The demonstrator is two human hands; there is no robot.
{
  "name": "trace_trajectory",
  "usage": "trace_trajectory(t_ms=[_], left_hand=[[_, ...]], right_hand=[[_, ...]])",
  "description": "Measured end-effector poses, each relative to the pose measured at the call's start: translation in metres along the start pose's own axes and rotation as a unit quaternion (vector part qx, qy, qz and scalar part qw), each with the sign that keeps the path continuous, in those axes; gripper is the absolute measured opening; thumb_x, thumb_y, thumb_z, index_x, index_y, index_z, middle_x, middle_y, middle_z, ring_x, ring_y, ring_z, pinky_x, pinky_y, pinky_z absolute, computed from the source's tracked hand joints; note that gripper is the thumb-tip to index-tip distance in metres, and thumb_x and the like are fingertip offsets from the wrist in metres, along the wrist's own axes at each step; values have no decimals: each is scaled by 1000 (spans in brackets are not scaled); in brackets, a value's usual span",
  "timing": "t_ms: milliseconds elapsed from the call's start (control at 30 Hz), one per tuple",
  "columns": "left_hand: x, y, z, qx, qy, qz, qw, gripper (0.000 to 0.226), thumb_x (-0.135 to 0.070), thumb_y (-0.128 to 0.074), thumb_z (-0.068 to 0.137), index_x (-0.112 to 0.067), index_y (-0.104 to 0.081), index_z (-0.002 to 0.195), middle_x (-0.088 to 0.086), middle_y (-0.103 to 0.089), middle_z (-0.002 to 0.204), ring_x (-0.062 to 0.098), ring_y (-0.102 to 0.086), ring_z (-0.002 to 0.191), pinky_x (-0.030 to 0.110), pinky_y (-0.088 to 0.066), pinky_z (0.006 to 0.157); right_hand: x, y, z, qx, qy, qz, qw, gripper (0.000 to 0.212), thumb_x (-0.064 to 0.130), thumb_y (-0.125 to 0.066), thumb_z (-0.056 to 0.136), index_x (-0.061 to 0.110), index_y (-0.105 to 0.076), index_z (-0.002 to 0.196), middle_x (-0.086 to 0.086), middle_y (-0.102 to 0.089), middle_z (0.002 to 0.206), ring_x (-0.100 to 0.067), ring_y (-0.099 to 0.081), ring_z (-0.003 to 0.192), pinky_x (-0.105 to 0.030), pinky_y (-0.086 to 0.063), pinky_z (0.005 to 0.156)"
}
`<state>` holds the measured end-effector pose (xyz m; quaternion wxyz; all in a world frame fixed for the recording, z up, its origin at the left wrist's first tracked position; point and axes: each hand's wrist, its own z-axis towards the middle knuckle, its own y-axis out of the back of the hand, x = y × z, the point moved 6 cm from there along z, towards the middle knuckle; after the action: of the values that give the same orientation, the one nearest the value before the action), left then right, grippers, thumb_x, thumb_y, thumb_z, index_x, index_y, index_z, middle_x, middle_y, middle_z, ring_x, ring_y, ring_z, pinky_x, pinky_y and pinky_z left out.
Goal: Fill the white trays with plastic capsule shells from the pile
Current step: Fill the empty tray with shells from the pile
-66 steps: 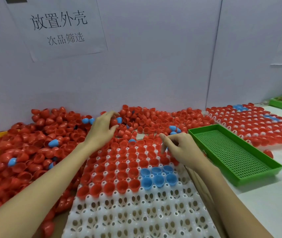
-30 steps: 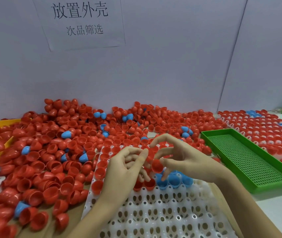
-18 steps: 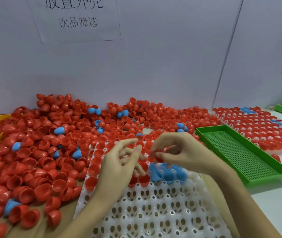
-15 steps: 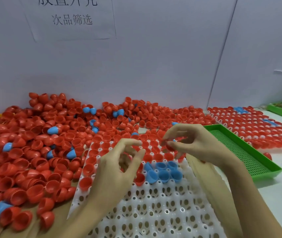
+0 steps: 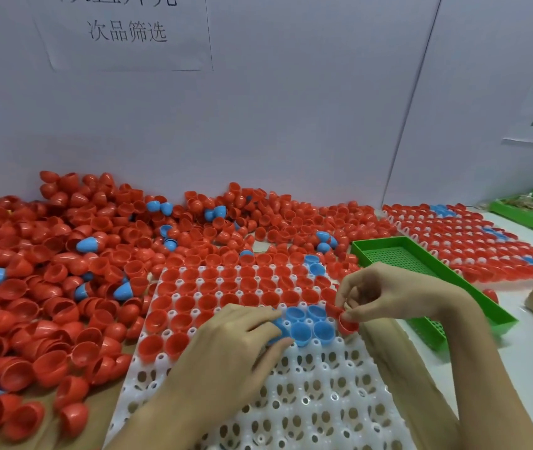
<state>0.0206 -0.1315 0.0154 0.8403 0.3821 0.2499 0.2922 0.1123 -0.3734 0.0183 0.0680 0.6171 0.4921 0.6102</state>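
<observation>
Both hands have dropped to the white tray (image 5: 307,401): right hand (image 5: 388,297) pinches a red shell (image 5: 346,323) beside the blue shells (image 5: 310,326), left hand (image 5: 242,339) pinching a blue one.

Pile (image 5: 64,271) left of tray (image 5: 307,401), mesh basket (image 5: 420,271) right

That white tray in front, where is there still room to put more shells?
The white tray's near rows, below the blue shells and both hands, stand empty. Its far rows are packed with red shells. The pile crowds the left; the green tray at right lies bare.
</observation>
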Motion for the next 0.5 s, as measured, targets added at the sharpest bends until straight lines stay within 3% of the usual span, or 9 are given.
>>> trace_trajectory(t_ms=[200, 367, 500], left_hand=[[1, -6, -2, 22, -4, 23, 999, 31, -43, -58, 99, -25, -83, 94, -14, -76, 108, 5, -69, 102, 24, -58, 92], [1, -7, -2, 17, -15, 15, 1000, 28, -42, -58, 100, -27, -82, 100, -17, -75, 107, 3, -67, 105, 22, -54, 96], [3, -1, 0, 25, 21, -20, 999, 29, -48, -56, 101, -32, -80, 106, -23, -72, 113, -6, -63, 110, 16, -47, 100]], right_hand=[[-2, 1, 3, -5, 16, -8, 1000, 20, 49, -81, 90, 32, -79, 100, 7, -57, 69, -13, -44, 62, -22, -36, 58], [12, 3, 19, -140, 62, 16, 988, 33, 50, -69, 99, 23, -77, 81, 6, -51, 58, -9, -39, 50, -15, -33, 49], [28, -9, 36, -240, 104, -22, 965, 40, 45, -64, 104, 21, -75, 74, 12, -45, 51, -5, -36, 47, -17, -31, 51]])
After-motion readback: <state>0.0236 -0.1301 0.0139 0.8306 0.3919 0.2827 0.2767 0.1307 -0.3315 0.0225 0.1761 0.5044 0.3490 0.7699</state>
